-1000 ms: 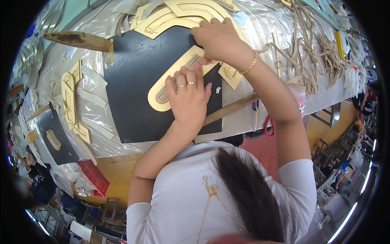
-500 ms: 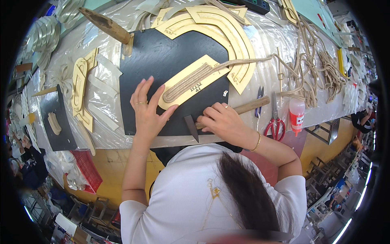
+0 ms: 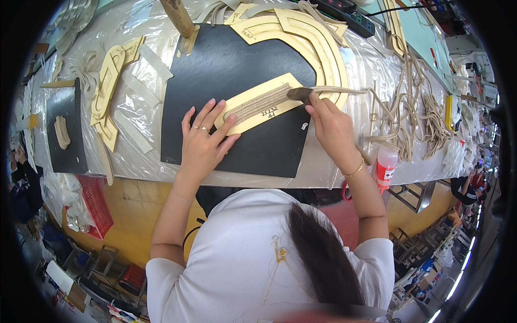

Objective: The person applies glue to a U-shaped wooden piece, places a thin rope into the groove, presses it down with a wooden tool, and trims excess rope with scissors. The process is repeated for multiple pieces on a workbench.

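Note:
My left hand (image 3: 204, 140) lies with fingers spread at the near left end of a cream template board (image 3: 245, 128), fingertips on its edge and on the cord. Rows of beige braided cord (image 3: 256, 105) form a long narrow loop on that template. My right hand (image 3: 335, 132) is wrapped round a hammer (image 3: 299, 95). The hammer's dark head rests at or just over the cord's right end, where the cord runs off the template; whether it touches is unclear. Under the template is a black mat (image 3: 237, 59).
Curved cream templates (image 3: 318, 46) overlap the mat's far right. Loose cord (image 3: 406, 118) and a red-and-clear bottle (image 3: 385, 169) are on the right. A wooden stick (image 3: 177, 19) stands at the mat's far left corner. More templates (image 3: 107, 86) lie left, beside a small black board (image 3: 64, 102).
My right hand has carried the hammer up from the mat's near edge to the cord's right end. My left hand stays at the template's left end, which appears slightly turned.

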A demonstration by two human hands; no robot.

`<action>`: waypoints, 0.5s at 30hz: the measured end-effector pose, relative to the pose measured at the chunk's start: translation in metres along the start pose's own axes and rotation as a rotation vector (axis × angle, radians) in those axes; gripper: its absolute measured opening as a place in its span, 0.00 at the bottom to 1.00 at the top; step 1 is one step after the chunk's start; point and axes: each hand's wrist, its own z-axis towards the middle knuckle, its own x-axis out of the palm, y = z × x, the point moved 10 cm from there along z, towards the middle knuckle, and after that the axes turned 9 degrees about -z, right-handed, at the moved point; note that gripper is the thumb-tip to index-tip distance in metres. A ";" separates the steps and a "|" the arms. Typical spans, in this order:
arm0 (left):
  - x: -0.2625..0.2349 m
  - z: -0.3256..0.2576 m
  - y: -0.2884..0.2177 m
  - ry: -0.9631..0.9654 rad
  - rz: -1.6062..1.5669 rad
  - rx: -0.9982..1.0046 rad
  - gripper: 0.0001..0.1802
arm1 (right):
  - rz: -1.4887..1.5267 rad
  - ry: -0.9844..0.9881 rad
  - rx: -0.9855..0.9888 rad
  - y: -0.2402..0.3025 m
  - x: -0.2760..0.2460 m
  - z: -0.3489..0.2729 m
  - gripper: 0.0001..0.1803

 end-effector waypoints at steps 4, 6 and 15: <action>-0.002 0.000 -0.002 -0.011 -0.009 0.004 0.28 | 0.191 -0.352 0.026 -0.005 -0.034 -0.008 0.23; -0.002 0.000 0.000 -0.009 -0.058 -0.023 0.28 | 0.177 -0.230 -0.036 0.006 -0.022 -0.004 0.24; -0.004 -0.003 0.001 -0.028 -0.072 -0.025 0.24 | 0.218 -0.260 -0.111 0.027 -0.024 -0.004 0.28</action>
